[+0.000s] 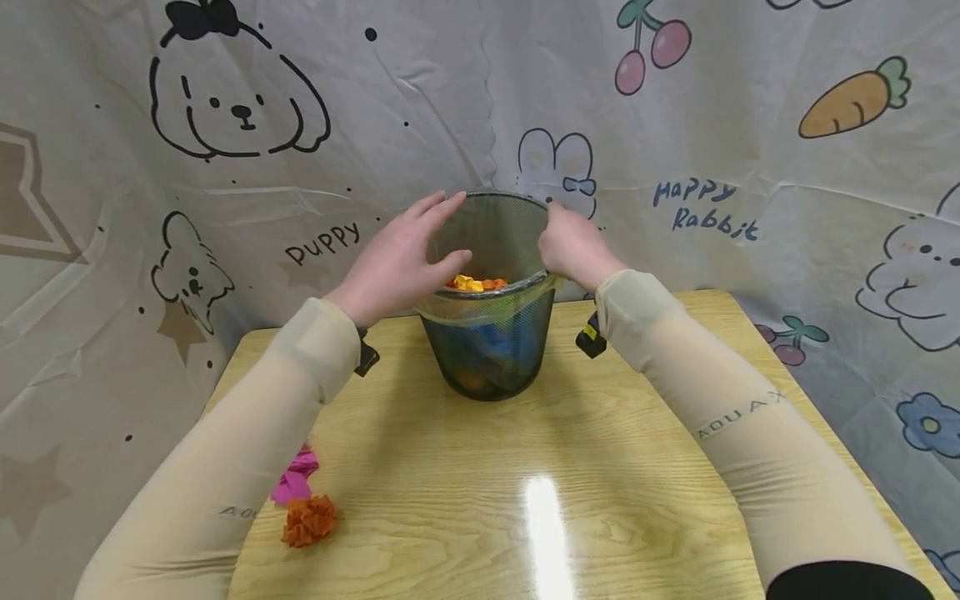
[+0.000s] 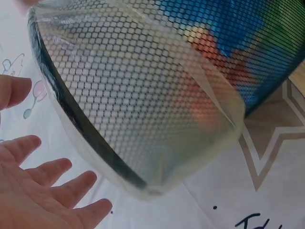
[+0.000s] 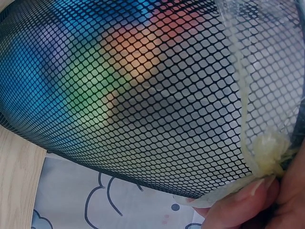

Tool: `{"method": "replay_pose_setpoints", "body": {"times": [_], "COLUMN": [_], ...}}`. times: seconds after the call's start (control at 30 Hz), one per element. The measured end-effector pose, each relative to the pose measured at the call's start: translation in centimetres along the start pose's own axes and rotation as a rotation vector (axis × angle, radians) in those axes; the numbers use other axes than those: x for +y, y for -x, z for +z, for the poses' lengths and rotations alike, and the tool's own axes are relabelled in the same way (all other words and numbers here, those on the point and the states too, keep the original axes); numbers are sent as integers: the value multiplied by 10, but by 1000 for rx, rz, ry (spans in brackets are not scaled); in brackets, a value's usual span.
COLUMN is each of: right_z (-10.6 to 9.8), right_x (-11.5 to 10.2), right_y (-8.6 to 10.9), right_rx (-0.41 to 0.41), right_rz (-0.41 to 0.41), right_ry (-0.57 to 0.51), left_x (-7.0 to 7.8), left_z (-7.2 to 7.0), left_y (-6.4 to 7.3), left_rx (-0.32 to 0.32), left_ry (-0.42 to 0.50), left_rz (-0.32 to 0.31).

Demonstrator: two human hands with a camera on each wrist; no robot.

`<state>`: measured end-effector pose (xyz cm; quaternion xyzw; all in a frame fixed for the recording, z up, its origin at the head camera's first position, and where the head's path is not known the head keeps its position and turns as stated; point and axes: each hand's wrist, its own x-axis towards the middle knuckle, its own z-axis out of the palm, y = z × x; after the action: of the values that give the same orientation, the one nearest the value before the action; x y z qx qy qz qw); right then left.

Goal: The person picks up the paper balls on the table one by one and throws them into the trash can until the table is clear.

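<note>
A black mesh wastebasket [image 1: 491, 367] stands at the table's far side, lined with a translucent yellowish plastic bag [image 2: 224, 129] folded over its rim. Yellow crumpled paper [image 1: 468, 284] and orange pieces show inside; blue, green and red ones show through the mesh in both wrist views. At the right rim, my right hand [image 1: 573, 246] pinches the bag's edge beside a bunched knot [image 3: 269, 150]. My left hand [image 1: 405, 258] is at the left rim with fingers spread and thumb over the opening. In the left wrist view its fingers hold nothing.
A pink crumpled paper [image 1: 296, 482] and an orange crumpled paper [image 1: 309, 521] lie on the wooden table [image 1: 450, 492] at the near left, next to the left sleeve. A patterned cloth [image 1: 420, 92] hangs behind the table and along its sides.
</note>
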<state>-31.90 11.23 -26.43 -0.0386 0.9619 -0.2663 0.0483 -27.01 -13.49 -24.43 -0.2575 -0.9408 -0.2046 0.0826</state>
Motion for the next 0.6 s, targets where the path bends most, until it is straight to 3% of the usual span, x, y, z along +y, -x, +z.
{"method": "replay_pose_setpoints", "body": {"times": [0.6], "right_z": [0], "right_x": [0], "right_y": [1], "right_rx": [13], "right_rz": [-11], "right_ry": [13], "left_x": [-30], "left_z": [-17], "left_y": [27], "left_rx": [20], "left_ry": [-45], "left_rz": [-39]}}
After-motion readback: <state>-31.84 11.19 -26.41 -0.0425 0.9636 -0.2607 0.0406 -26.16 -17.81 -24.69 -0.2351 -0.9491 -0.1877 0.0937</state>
